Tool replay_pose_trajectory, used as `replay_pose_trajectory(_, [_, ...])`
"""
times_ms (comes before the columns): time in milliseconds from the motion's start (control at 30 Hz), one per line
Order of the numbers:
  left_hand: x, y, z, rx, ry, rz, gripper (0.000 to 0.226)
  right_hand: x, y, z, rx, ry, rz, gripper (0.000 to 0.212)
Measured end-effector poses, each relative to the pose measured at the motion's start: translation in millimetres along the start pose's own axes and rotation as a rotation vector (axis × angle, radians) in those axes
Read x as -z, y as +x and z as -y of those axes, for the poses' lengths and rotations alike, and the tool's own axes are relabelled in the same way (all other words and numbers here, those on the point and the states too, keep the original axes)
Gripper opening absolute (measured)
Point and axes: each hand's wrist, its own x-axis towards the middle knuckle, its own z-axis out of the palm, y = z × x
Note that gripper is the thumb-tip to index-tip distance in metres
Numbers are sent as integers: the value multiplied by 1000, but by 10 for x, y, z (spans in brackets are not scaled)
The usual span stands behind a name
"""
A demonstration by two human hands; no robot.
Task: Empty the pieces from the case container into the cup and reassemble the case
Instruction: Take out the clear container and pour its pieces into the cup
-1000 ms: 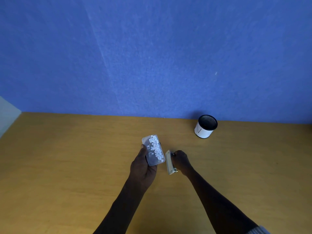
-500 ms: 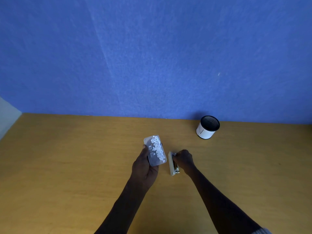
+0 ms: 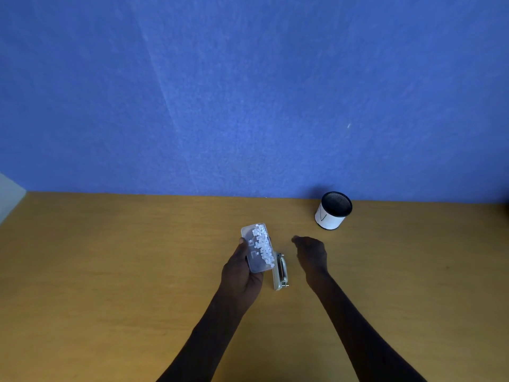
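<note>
My left hand point(image 3: 240, 274) holds a clear plastic case tray point(image 3: 255, 257), tilted, with several small white pieces point(image 3: 264, 245) gathered along its right side. The case's other part point(image 3: 280, 271), pale with a metal handle, lies on its edge on the wooden table just right of the tray. My right hand point(image 3: 311, 253) hovers above the table to the right of that part, fingers loosely curled, holding nothing. A white cup point(image 3: 330, 213) with a dark rim and dark inside stands at the back right, beyond my right hand.
The wooden table point(image 3: 110, 271) runs up to a blue wall point(image 3: 248, 92) at the back. A pale surface point(image 3: 8, 194) shows past the table's far left corner.
My right hand has let go of the case's handled part and moved right and away from it. The part now rests on the table. My left hand still holds the tray of pieces.
</note>
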Motion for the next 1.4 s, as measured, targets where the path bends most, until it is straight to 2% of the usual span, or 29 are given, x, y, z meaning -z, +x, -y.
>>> replay_pose_trajectory(100, [-51,49,71,3,44,9,31,74,-151,117,-22,256,92,22])
replay_pose_trajectory(233, [-160,116,197,17,128,27,34,167,-259,195,-133,539,282,27])
replay_pose_trajectory(400, [-341,209,374,21,183,33,37,313,-262,213,-173,700,428,31])
replay_pose_trajectory(733, [-641,462,766,41,186,36,29,631,-67,176,-177,868,415,22])
replay_pose_trajectory(933, [-837,657,1014,39,240,74,29,865,130,145,-242,1040,463,28])
replay_pose_trajectory(1100, [-998,772,1150,57,299,5,25,1063,354,109,-286,1051,529,37])
replay_pose_trajectory(1333, [-1093,991,1303,50,389,-121,16,1294,731,180,-383,1008,494,29])
replay_pose_trajectory(1400, [-1021,1027,1311,26,455,-149,25,1362,869,242,-395,967,476,28])
